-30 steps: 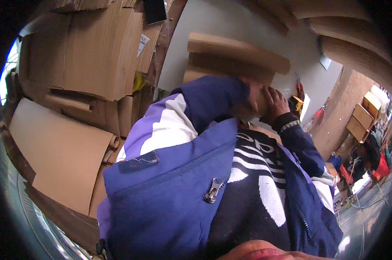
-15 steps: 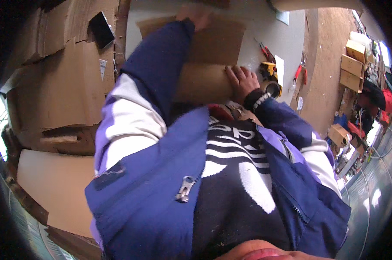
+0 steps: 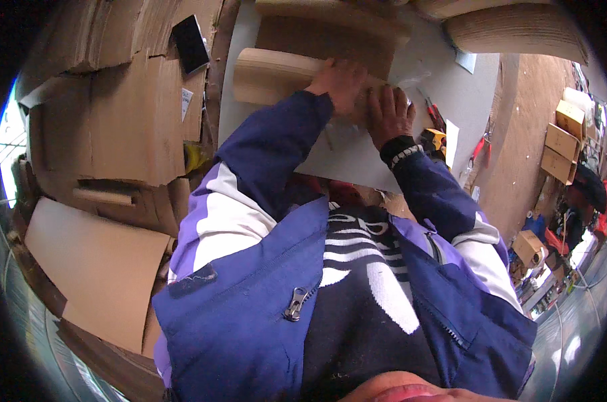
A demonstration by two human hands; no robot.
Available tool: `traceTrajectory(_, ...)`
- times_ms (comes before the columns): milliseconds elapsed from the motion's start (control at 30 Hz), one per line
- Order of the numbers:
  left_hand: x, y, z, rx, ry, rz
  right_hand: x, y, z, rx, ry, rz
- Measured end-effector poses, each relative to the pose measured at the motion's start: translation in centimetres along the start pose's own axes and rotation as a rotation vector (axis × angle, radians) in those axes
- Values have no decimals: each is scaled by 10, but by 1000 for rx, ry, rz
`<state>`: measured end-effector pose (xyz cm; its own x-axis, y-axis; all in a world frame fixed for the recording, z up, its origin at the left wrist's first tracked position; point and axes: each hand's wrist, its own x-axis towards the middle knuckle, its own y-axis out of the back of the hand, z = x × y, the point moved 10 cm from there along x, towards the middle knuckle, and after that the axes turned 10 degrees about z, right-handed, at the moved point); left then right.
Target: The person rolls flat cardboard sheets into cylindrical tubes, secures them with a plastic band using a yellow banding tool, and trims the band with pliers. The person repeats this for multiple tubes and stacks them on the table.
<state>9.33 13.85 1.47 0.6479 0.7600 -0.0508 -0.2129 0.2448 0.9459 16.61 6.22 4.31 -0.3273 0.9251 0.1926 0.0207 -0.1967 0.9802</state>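
"What's the biggest thing here?"
"The grey tabletop [image 3: 377, 161]."
"And on it?"
"A brown cardboard piece [image 3: 270, 75], toward the far edge and nearer the left edge than the right. Its near panel curves upward."
"The hands?"
"The left hand [image 3: 340, 86] has its fingers bent over that panel. The right hand [image 3: 392, 114] is just beside it, fingers laid over the cardboard's right end. Whether either pinches or only presses, I can't tell; the undersides are hidden."
"Why so close together?"
"Probably to keep springy board from opening at that end."
"Anything smaller?"
"A yellow-and-black tool [image 3: 435, 139] toward the right edge, then a slim red-handled tool [image 3: 435, 115] just beyond it, presumably there to leave the cardboard room yet be reachable."
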Motion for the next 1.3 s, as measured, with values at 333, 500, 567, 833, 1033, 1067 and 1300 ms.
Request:
traceTrajectory(333,-53,9,16,1,1,227,10,-25,20,332,-72,-507)
traceTrajectory(500,-79,0,13,-82,-12,-16,-26,-5,-11,247,38,-224)
traceTrajectory(567,-87,-1,10,37,15,-95,-30,23,-27,251,123,-37)
traceTrajectory(833,-94,3,14,56,53,-324,-2,-12,-5,283,40,-617)
traceTrajectory(1033,-121,7,-29,-79,105,-421,-50,11,-30,314,160,-160)
traceTrajectory(1067,-130,3,-36,-85,142,-434,-62,16,-37,271,183,-88)
traceTrajectory(1300,-155,4,-36,-115,171,-410,-95,18,-36,268,71,108)
